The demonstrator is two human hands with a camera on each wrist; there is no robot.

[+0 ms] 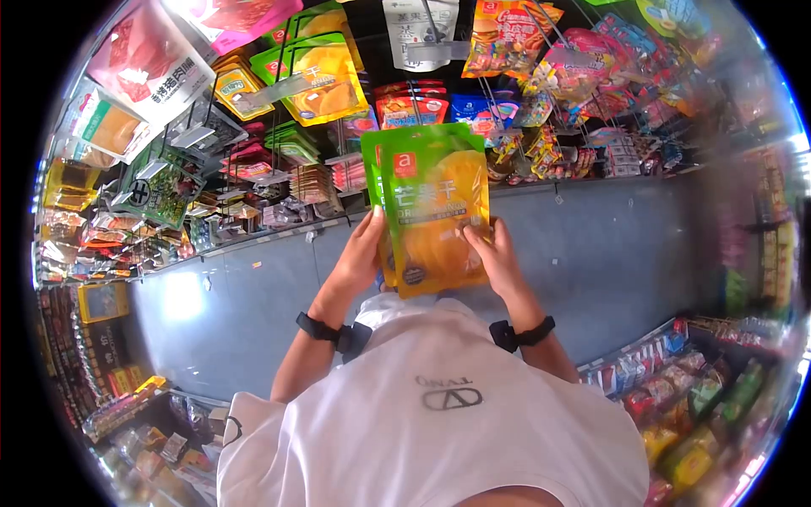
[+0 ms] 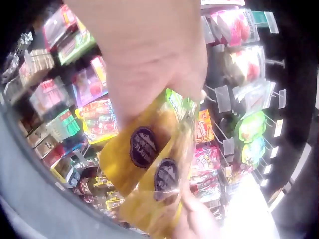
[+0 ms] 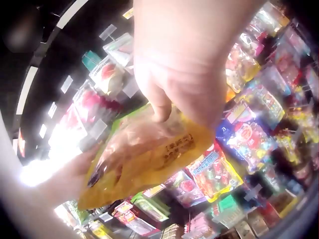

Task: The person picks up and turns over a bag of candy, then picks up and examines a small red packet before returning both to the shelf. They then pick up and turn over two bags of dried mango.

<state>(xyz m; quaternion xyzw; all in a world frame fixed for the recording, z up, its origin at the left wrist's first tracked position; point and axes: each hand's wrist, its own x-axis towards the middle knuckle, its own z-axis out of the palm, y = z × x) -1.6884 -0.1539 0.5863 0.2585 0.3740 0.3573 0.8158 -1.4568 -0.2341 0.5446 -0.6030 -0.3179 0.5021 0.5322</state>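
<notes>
Two green and yellow dried mango bags, the front bag [image 1: 435, 207] overlapping the one behind, are held up before the person's chest. The left hand [image 1: 362, 248] grips their left edge. At the right edge is the right hand [image 1: 498, 258], its thumb on the front bag's face and its fingers behind. In the left wrist view two yellow bag corners [image 2: 144, 147] with dark oval labels fan apart below the left hand [image 2: 154, 74]. The right wrist view has the right hand [image 3: 182, 79] pinching a yellow bag [image 3: 144, 164], with its thumb on the face.
Snack bags hang on hooks along the wall rack [image 1: 296, 221], among them similar mango bags [image 1: 321, 80] at upper left. Grey floor [image 1: 583, 245] lies between this rack and low shelves of packets [image 1: 693, 389] at lower right. More packets [image 1: 160, 448] are at lower left.
</notes>
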